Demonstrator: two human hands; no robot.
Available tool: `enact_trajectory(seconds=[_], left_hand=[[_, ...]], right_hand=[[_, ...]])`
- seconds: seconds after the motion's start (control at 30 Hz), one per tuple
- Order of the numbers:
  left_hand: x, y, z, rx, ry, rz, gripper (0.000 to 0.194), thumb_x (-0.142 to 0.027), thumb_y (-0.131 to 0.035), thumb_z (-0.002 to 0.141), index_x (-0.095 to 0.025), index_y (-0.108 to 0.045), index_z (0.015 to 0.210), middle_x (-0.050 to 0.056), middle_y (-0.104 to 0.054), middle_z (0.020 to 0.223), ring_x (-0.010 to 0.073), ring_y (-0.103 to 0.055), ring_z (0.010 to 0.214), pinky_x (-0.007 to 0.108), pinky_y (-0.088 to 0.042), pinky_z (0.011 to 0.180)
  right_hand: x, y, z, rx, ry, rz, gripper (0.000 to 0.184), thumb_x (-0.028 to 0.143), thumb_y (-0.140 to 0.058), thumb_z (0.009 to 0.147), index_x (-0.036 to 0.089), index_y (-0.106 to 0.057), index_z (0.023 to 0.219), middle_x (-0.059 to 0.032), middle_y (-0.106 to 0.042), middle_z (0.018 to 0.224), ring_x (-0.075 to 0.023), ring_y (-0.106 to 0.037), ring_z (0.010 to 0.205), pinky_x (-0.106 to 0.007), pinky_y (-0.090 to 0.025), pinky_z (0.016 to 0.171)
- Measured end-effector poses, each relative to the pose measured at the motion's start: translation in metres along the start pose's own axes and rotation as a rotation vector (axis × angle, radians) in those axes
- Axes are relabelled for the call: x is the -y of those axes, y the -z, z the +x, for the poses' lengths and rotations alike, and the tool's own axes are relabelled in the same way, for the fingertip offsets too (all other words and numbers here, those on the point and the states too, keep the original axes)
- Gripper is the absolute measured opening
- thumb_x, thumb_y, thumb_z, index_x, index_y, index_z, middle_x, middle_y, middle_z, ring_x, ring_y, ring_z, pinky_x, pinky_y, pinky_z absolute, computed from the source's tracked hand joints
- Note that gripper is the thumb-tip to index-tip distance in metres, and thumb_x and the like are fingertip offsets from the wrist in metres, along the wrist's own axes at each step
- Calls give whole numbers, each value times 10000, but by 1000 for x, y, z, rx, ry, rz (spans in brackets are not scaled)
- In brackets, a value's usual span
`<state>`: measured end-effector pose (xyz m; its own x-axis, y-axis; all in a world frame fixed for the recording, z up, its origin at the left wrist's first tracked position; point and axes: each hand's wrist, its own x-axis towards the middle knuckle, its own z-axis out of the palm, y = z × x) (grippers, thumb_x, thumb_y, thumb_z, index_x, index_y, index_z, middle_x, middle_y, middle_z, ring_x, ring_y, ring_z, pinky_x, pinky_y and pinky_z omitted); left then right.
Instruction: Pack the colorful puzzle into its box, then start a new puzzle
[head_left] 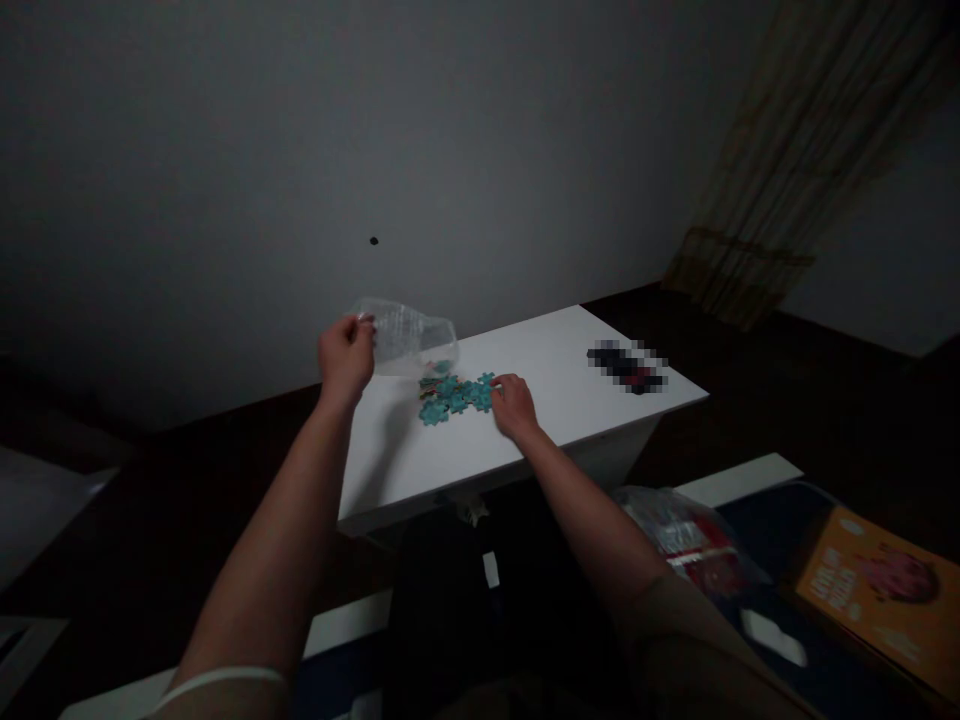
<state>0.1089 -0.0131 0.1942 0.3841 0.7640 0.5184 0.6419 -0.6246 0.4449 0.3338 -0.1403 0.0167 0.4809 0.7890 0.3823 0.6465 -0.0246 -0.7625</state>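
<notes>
My left hand pinches a corner of a clear plastic bag, held tilted above the table with its mouth towards the right. Just below the bag's mouth lies a loose pile of teal jigsaw puzzle pieces, some overlapping, a few showing a brownish side. At the pile's right edge is my right hand, low over the table with curled fingers touching the pieces there. Whether those fingertips grip a single piece is too small and dark to tell.
The pieces lie on a white table against a grey wall. A blurred dark object sits on its right side. Lower right, a dark blue seat holds a plastic bag with red contents, a white object and an orange puzzle box.
</notes>
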Motion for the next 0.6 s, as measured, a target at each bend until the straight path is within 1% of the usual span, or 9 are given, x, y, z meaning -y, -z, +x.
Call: enact_trajectory(seconds=[0.1,0.2,0.3,0.37,0.4,0.43,0.47,0.57,0.6], left_hand=[[-11,-25,-33,-61,77,-210,520,-353,-285,1087,-12,-495,1420,218,-669,1293,219,-650,1029,382,-509,851],[-36,-57,-80,-4,95,-399,463,-408,-345,1071,-153,-601,1361,175,-712,1214,259,-684,1012,424,-527,819],[-64,-74,-129,175,29,-553,347,-483,-501,1015,-290,-741,1175,100,-766,1065,303,-707,972,478,-546,821],[-74,-75,-151,395,-86,-642,249,-532,-689,898,-326,-806,971,50,-784,967,305,-726,916,468,-559,828],[-75,-74,-157,615,-207,-689,239,-522,-702,897,-333,-816,988,48,-790,1003,308,-730,951,466,-554,861],[-73,-74,-157,733,-279,-701,239,-515,-681,913,-343,-818,1007,42,-794,1015,307,-734,964,461,-553,874],[-67,-74,-154,761,-311,-660,246,-511,-658,928,-352,-812,1034,35,-793,1046,305,-731,1004,458,-551,905],[-40,-79,-125,505,-243,-237,303,-535,-641,924,-337,-753,1125,18,-744,1244,292,-645,1216,433,-490,1084],[-29,-82,-111,446,-209,-180,370,-506,-648,928,-277,-714,1212,62,-687,1359,310,-563,1328,452,-414,1168]], right_hand=[[8,10,-10,-42,45,105,340,257,-413,985,209,-642,1232,-137,-670,1307,-259,-591,1249,-428,-464,1087],[15,23,-37,-57,126,252,420,329,-481,970,239,-555,1374,-121,-649,1378,-248,-615,1257,-431,-506,1059],[8,54,-82,-112,144,387,309,423,-654,892,285,-682,1167,-89,-748,1129,-280,-683,1112,-488,-526,1044],[-7,91,-121,-97,74,336,199,471,-666,879,290,-736,926,-82,-761,959,-299,-716,971,-521,-569,955],[-17,116,-142,-87,9,302,207,491,-674,864,301,-753,892,-90,-767,929,-311,-727,923,-532,-585,908],[-28,144,-164,-111,-88,260,213,505,-679,849,326,-776,912,-105,-779,953,-325,-735,918,-535,-594,884],[-39,174,-187,-131,-177,190,211,517,-698,817,349,-793,902,-121,-787,974,-342,-739,924,-538,-597,884],[-69,265,-259,-121,-437,-21,271,544,-758,694,329,-832,843,-117,-804,1021,-431,-731,1073,-586,-573,983],[-76,291,-283,-145,-528,-64,244,563,-755,662,360,-829,778,-105,-809,1006,-446,-730,1075,-584,-581,966]])
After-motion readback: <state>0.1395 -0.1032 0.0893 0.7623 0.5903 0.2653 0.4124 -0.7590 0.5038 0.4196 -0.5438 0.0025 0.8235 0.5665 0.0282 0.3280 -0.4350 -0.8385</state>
